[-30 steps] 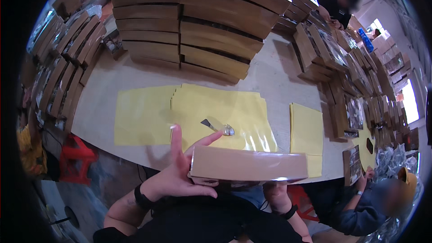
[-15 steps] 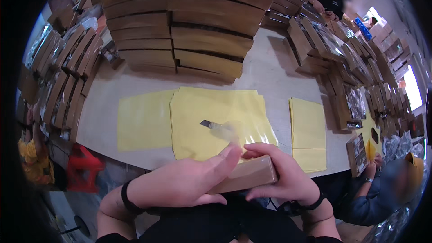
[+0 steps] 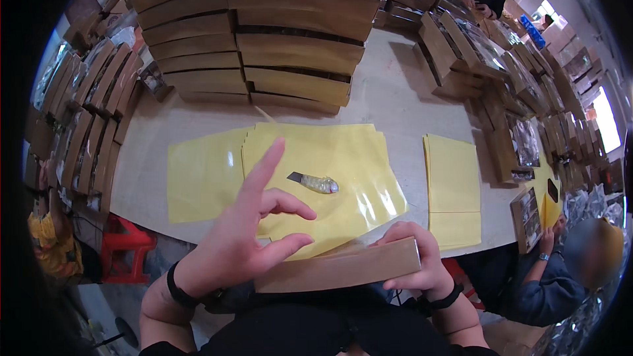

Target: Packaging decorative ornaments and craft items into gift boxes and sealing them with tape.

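Note:
A shallow brown cardboard box (image 3: 339, 267) is held level just in front of my body. My right hand (image 3: 422, 258) grips its right end, thumb below and fingers over the far side. Above the box's left part, my left hand (image 3: 247, 227) is open, its fingers apart and the index finger stretched out forward. Beyond the box lies a stack of glossy yellow sheets (image 3: 356, 151). On it rests a utility knife (image 3: 316, 183), its dark blade pointing left and its handle wrapped in something clear. A thin pale strip (image 3: 266, 115) shows at the stack's far edge; its kind is unclear.
Tall stacks of cardboard boxes (image 3: 297, 20) rise at the far side of the table (image 3: 382, 86). More boxes line the left (image 3: 99, 92) and right. A folded yellow stack (image 3: 453, 181) lies at right. A red stool (image 3: 125, 247) stands left; people work around the table.
My left hand has come off the box, moved left and opened. The box's long side has turned into view in my right hand. A blurred translucent thing by the knife is gone from there.

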`<action>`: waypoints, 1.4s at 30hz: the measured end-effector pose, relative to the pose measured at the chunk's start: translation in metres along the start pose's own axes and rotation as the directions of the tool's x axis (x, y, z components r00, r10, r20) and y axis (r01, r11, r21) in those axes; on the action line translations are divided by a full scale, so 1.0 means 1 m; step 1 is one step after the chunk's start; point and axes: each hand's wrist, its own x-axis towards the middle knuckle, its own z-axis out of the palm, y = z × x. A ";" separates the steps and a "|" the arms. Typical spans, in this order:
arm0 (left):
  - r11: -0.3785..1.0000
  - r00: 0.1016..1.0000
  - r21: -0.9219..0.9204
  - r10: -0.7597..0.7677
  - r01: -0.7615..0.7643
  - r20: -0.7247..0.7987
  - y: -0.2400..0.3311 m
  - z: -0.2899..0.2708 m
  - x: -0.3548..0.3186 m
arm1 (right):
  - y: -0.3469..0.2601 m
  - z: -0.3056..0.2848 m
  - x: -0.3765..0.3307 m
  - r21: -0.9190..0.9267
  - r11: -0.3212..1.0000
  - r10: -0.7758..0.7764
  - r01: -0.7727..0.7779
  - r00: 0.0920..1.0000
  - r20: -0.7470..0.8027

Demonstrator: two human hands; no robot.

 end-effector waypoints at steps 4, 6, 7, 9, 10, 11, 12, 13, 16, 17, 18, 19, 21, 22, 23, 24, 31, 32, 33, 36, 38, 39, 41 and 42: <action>0.896 0.986 -0.420 -0.164 0.146 -0.005 0.011 0.002 0.009 | 0.003 0.000 -0.002 0.054 0.998 0.010 -0.009 1.000 -0.006; 0.744 0.953 -0.596 -0.218 0.303 0.212 0.016 -0.002 0.010 | 0.006 -0.004 -0.005 0.012 0.999 0.049 -0.050 0.997 0.058; 0.744 0.953 -0.596 -0.217 0.303 0.214 0.015 -0.002 0.011 | 0.006 -0.005 -0.005 0.011 0.999 0.050 -0.050 0.997 0.056; 0.599 0.908 -0.687 -0.201 0.411 0.368 0.014 -0.002 0.011 | 0.004 -0.006 -0.005 -0.051 0.999 0.022 -0.018 0.997 0.073; 0.599 0.907 -0.687 -0.200 0.412 0.370 0.013 -0.002 0.012 | 0.004 -0.006 -0.005 -0.052 0.998 0.022 -0.018 0.997 0.071; 0.580 0.901 -0.696 -0.187 0.424 0.392 0.012 -0.001 0.012 | 0.004 -0.005 -0.006 -0.044 0.999 0.022 -0.020 0.998 0.061; 0.561 0.893 -0.704 -0.176 0.436 0.413 0.011 0.000 0.011 | 0.004 -0.004 -0.006 -0.034 0.999 0.023 -0.021 0.998 0.054; 0.560 0.893 -0.704 -0.178 0.437 0.413 0.010 0.001 0.012 | 0.004 -0.002 -0.005 -0.033 0.999 0.023 -0.022 0.998 0.055; 0.661 0.880 -0.598 -0.225 0.454 0.419 0.008 0.006 0.013 | 0.000 0.003 -0.001 -0.015 1.000 -0.005 0.005 1.000 0.018; 0.672 0.869 -0.570 -0.248 0.473 0.427 0.007 0.006 0.013 | 0.000 0.003 -0.001 -0.026 1.000 0.003 -0.002 1.000 0.021; 0.683 0.859 -0.541 -0.271 0.490 0.435 0.007 0.007 0.013 | 0.000 0.003 -0.001 -0.037 0.999 0.009 -0.008 1.000 0.022; 0.684 0.859 -0.541 -0.270 0.489 0.435 0.006 0.008 0.013 | -0.001 0.004 -0.001 -0.037 0.999 0.008 -0.007 1.000 0.022; 0.754 0.885 -0.488 -0.269 0.439 0.379 0.002 0.009 0.011 | 0.000 0.005 -0.001 -0.029 1.000 0.004 -0.004 1.000 0.019; 0.754 0.885 -0.489 -0.271 0.439 0.378 0.001 0.010 0.010 | 0.000 0.005 -0.001 -0.028 1.000 0.005 -0.004 1.000 0.021; 0.789 0.893 -0.447 -0.273 0.420 0.357 0.000 0.010 0.009 | 0.001 0.005 0.000 -0.021 1.000 0.008 -0.007 1.000 0.024; 0.823 0.901 -0.403 -0.272 0.400 0.338 -0.001 0.011 0.008 | 0.000 0.006 0.000 -0.016 1.000 0.010 -0.010 1.000 0.024; 0.994 0.995 -0.028 -0.104 0.104 -0.009 -0.014 0.020 -0.005 | 0.006 0.009 -0.003 -0.006 1.000 0.003 -0.004 0.998 -0.055; 0.997 0.999 0.067 -0.042 0.043 -0.020 -0.015 0.020 -0.006 | 0.005 0.010 -0.004 -0.009 1.000 0.007 -0.008 0.997 -0.070; 0.987 0.999 0.160 0.020 -0.016 -0.025 -0.017 0.020 -0.007 | 0.005 0.011 -0.004 -0.012 1.000 0.013 -0.014 0.996 -0.086; 0.994 0.994 -0.098 -0.048 0.058 0.099 -0.017 0.023 -0.017 | 0.010 0.018 -0.007 0.051 0.995 0.098 -0.089 0.973 -0.209; 0.995 0.996 -0.076 -0.054 0.060 0.073 -0.020 0.023 -0.018 | 0.018 0.017 -0.011 0.019 0.996 0.091 -0.089 0.975 -0.202; 0.996 0.997 -0.052 -0.072 0.074 0.039 -0.022 0.023 -0.019 | 0.020 0.018 -0.012 -0.005 0.996 0.089 -0.091 0.979 -0.184; 1.000 0.999 0.003 -0.009 0.009 0.031 -0.023 0.025 -0.020 | 0.021 0.021 -0.010 0.045 0.994 0.107 -0.101 0.977 -0.185; 0.996 0.998 0.060 0.059 -0.061 0.029 -0.024 0.026 -0.020 | 0.020 0.022 -0.009 0.093 0.990 0.121 -0.105 0.974 -0.190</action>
